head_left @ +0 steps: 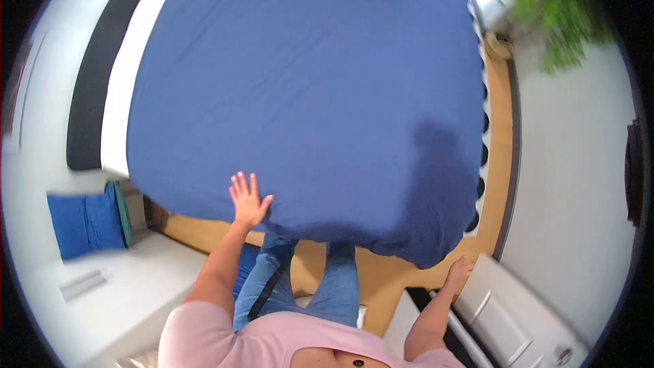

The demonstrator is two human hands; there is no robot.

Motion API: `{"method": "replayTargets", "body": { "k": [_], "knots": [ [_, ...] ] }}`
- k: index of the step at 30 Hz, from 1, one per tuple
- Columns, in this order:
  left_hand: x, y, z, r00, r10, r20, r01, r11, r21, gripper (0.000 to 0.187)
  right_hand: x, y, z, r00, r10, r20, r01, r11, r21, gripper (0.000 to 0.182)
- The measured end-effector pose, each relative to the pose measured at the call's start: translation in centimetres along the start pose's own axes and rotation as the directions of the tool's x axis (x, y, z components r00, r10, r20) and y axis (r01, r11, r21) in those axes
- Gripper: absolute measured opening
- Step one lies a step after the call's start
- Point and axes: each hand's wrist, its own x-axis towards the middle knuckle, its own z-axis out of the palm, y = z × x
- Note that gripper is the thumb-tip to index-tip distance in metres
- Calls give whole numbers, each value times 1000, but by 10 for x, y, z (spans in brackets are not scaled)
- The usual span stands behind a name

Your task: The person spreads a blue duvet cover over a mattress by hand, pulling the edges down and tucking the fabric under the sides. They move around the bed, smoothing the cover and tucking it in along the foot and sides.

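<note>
Our left hand (246, 199) lies flat, fingers spread, on the blue sheet (306, 95); right hand (458, 274) open below its corner — unheld, it could slide off.

A large, deep blue sheet (306, 95) lies spread nearly flat over the bed, smooth but for faint creases. Its near edge hangs over the foot of the bed, and its near right corner droops lowest, seemingly loose, though the fisheye blur makes that uncertain.
</note>
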Motion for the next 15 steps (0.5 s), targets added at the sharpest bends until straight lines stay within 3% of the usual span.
{"method": "replayTargets", "body": {
  "k": [2,4,6,8,9,12,15],
  "knots": [
    [-3,-2,10,995,18,-102,-28,995,-97,86,-10,-50,9,910,-309,-276,346,933,98,52],
    [-12,-4,14,983,135,-124,-154,974,-166,88,-75,-169,-16,755,-563,-336,606,795,32,51],
    [-34,-12,4,963,267,-25,-266,936,-229,82,-154,-264,-8,641,-682,-352,767,588,259,51],
    [-51,-35,4,897,442,19,-421,866,-268,76,-249,-335,12,388,-864,-320,887,256,384,52],
    [-61,-51,6,843,536,31,-506,813,-288,73,-303,-354,24,235,-934,-268,921,126,369,55],
    [-74,-124,26,876,467,-121,-477,797,-372,66,-459,-361,73,-222,-975,7,952,-215,220,64],
    [-80,-232,16,964,98,-245,-191,900,-391,63,-501,-317,109,-184,-827,531,968,-248,-50,67]
  ]
}}
